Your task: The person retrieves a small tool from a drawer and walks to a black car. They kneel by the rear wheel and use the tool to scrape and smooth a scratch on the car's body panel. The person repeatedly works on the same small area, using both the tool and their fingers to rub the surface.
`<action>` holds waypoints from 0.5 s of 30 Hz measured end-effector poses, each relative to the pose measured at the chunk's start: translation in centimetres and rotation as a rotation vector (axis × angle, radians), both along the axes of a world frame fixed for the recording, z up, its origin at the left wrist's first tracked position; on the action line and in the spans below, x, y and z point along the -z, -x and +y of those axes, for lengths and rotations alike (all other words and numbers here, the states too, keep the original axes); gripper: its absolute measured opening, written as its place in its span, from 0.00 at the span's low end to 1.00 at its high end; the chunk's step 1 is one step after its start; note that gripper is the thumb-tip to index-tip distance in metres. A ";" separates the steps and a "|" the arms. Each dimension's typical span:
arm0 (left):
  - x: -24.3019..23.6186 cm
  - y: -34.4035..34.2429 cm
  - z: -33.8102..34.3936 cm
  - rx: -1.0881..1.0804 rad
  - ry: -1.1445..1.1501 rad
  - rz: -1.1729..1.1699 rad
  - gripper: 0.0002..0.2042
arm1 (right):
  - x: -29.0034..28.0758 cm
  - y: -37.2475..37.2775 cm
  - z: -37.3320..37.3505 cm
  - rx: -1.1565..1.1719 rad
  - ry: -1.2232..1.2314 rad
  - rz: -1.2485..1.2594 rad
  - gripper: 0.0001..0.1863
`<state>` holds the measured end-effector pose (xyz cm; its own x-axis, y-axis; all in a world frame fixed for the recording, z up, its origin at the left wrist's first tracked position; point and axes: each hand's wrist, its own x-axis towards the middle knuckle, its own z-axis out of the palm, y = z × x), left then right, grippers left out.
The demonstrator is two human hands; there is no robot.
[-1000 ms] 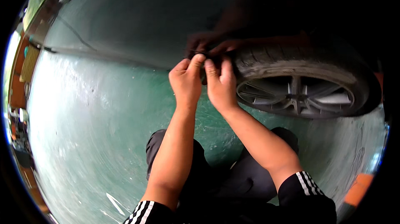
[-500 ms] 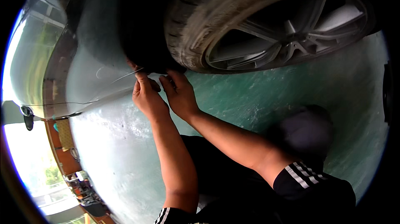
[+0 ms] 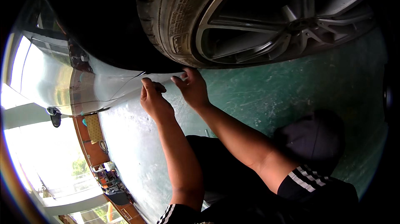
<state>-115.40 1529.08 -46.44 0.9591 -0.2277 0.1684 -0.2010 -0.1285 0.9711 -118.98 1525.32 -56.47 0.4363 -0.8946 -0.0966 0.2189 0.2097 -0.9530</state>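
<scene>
Under a dark, glossy car body (image 3: 100, 86), my left hand (image 3: 155, 99) is pinched just below the lower edge of the wheel arch; whatever lies between its fingertips is too small to make out. My right hand (image 3: 193, 90), thumb and fingers apart, reaches up to that edge beside the tyre (image 3: 162, 23), its top fingertip at or very near it. A thin dark strand (image 3: 135, 76) runs along the bodywork left of my fingers. Behind the tyre's sidewall sits a spoked grey wheel rim (image 3: 237, 26).
Green, scuffed floor (image 3: 246, 86) lies below the car, with my knee (image 3: 310, 136) on the right. At the far left stand a wooden cabinet (image 3: 85, 134), a pile of small items (image 3: 109, 180) and bright windows (image 3: 41, 157).
The view has swung, bringing the wheel higher and more windows into sight. My hands have moved lower relative to the bodywork and drawn apart, my right thumb now separated from my left fingers.
</scene>
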 end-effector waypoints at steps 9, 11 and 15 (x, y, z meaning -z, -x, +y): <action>0.2 -0.3 -0.9 0.014 -0.070 -0.131 0.18 | 2.3 -0.2 0.2 0.100 0.293 0.175 0.31; 0.0 0.0 -1.6 -0.016 -0.058 -0.132 0.18 | 2.7 -0.8 -0.4 0.146 0.369 0.201 0.30; 0.1 0.3 -2.1 -0.036 0.007 -0.160 0.17 | 3.4 -1.4 -1.5 0.056 0.424 0.090 0.29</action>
